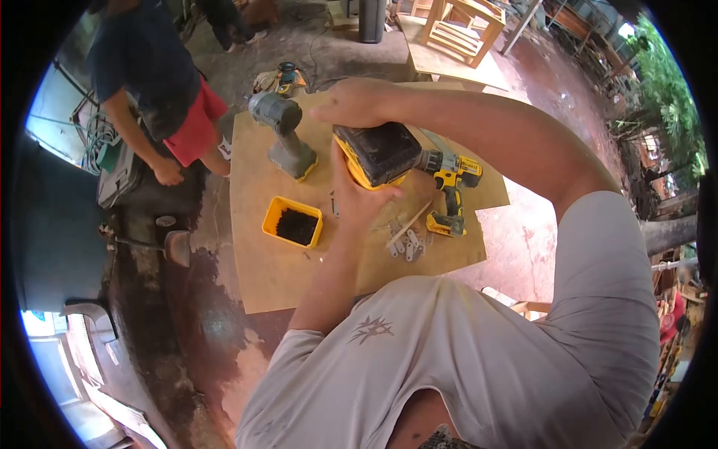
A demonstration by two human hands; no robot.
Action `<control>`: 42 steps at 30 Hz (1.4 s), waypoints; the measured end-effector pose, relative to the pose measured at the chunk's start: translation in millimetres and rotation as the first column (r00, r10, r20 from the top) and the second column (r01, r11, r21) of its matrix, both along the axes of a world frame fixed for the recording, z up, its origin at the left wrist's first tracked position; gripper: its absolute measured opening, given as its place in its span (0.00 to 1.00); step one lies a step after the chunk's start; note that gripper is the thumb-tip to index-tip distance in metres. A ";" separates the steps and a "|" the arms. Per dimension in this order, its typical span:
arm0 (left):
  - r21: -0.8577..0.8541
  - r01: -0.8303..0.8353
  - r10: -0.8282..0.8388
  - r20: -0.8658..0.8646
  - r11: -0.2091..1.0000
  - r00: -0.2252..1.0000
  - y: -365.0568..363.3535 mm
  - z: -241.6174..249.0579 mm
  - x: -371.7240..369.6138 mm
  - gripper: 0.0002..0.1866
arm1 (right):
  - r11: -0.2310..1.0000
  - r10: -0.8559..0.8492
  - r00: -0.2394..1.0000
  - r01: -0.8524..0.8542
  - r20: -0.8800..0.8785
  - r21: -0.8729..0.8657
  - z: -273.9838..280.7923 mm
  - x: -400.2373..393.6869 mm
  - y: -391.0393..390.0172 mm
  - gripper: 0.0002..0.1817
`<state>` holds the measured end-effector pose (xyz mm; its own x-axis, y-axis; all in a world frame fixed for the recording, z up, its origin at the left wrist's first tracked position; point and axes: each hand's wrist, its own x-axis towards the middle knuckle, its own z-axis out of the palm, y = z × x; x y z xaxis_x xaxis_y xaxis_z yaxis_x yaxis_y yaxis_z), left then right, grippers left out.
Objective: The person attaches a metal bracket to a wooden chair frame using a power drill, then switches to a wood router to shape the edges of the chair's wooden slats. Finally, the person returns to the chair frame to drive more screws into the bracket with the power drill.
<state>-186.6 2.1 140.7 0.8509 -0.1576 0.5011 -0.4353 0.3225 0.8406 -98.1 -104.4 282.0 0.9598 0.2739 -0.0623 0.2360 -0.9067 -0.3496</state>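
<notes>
A black and yellow power tool or battery pack is held up over the wooden board. My left hand is wrapped round its yellow side from below. Across its far end lies my right hand, fingers pointing left and close together; what they grip, if anything, is hidden. A grey impact driver stands on the board to the left. To the right lies a yellow drill. A yellow bin with dark screws sits at the left, and several metal plates lie near a thin wooden stick.
At the upper left stands another person in a dark shirt and red shorts. Behind the board are a sander and a wooden frame on a second table. A dark case is at the left.
</notes>
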 end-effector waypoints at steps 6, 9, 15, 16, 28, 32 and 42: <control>0.019 -0.067 0.067 0.012 0.998 0.998 -6.2 4.6 0.7 0.60 | 1.000 0.020 1.000 -0.020 0.015 0.014 -1.5 3.7 -0.7 0.38; 0.011 -0.025 0.025 -0.049 1.000 0.998 -6.3 6.5 0.3 0.55 | 0.999 -0.023 0.998 0.021 0.059 0.034 1.0 5.6 -10.0 0.39; -0.041 0.120 -0.122 -0.056 0.992 0.991 -5.8 18.9 6.4 0.54 | 0.987 -0.077 0.997 0.077 -0.007 0.142 -6.6 19.2 -36.8 0.43; -0.038 0.130 -0.132 -0.052 0.991 0.990 -4.6 24.2 5.5 0.54 | 0.993 -0.079 0.997 0.081 -0.027 0.081 -8.1 24.5 -36.2 0.45; 0.056 0.119 -0.118 -0.022 0.991 0.993 3.3 44.8 7.7 0.54 | 0.980 0.077 0.899 0.012 -0.432 0.200 19.0 8.6 -41.8 0.40; 0.153 0.166 -0.130 -0.220 0.974 0.967 15.0 43.1 14.2 0.45 | 0.909 -0.177 0.963 0.239 -0.203 0.341 5.5 43.8 -75.1 0.34; -0.249 0.144 -0.090 0.214 0.958 0.973 -22.4 99.7 -8.4 0.60 | -0.291 -0.221 0.906 0.292 -0.361 0.911 34.3 -104.0 -44.5 0.30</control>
